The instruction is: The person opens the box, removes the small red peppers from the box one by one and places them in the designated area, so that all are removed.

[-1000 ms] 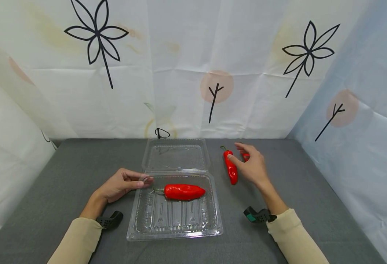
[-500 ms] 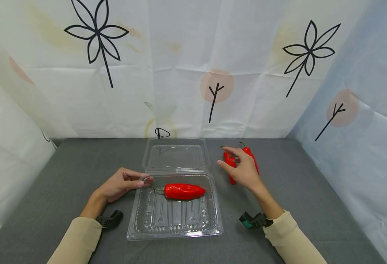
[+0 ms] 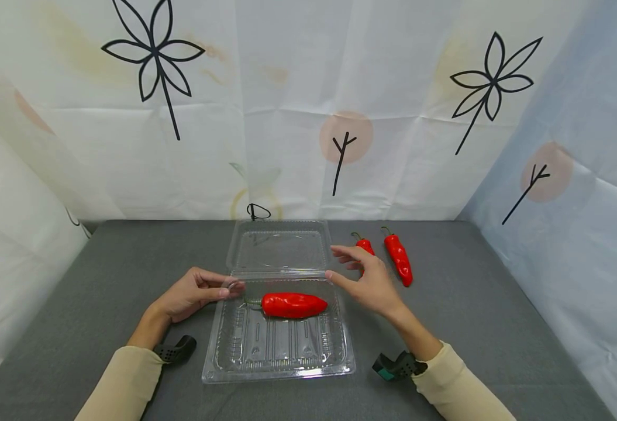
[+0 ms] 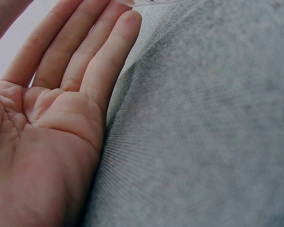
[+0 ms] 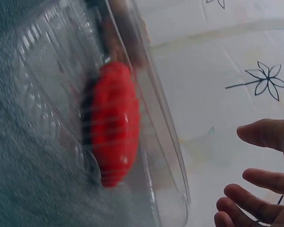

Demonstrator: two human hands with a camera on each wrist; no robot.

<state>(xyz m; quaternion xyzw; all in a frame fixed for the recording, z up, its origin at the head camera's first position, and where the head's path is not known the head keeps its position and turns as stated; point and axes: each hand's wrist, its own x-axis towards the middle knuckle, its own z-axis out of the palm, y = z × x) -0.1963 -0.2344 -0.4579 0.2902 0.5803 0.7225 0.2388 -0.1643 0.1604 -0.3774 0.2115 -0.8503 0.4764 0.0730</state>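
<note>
My left hand (image 3: 197,293) pinches the left rim of a clear plastic clamshell container (image 3: 279,369), thumb and fingertips at the corner near the hinge. Its fingers stretch out nearly straight in the left wrist view, and a sliver of clear plastic shows at their tips. Inside the container base lies one long red pepper (image 3: 294,306), stem to the left. My right hand (image 3: 366,283) hovers beside the container's right edge with fingers spread and nothing in it. Behind that hand a second red pepper (image 3: 364,245) is partly hidden; a third red pepper (image 3: 398,257) lies to its right.
The container's lid (image 3: 281,248) lies folded back, toward the rear wall. A dark grey cloth (image 3: 476,316) covers the table. Pale printed fabric (image 3: 287,117) hangs at the back and sides. A thin black loop (image 3: 258,211) shows behind the lid.
My right hand has moved left and nearer, from over the two loose peppers toward the container, uncovering the right-hand pepper. My left hand and the container stay in place.
</note>
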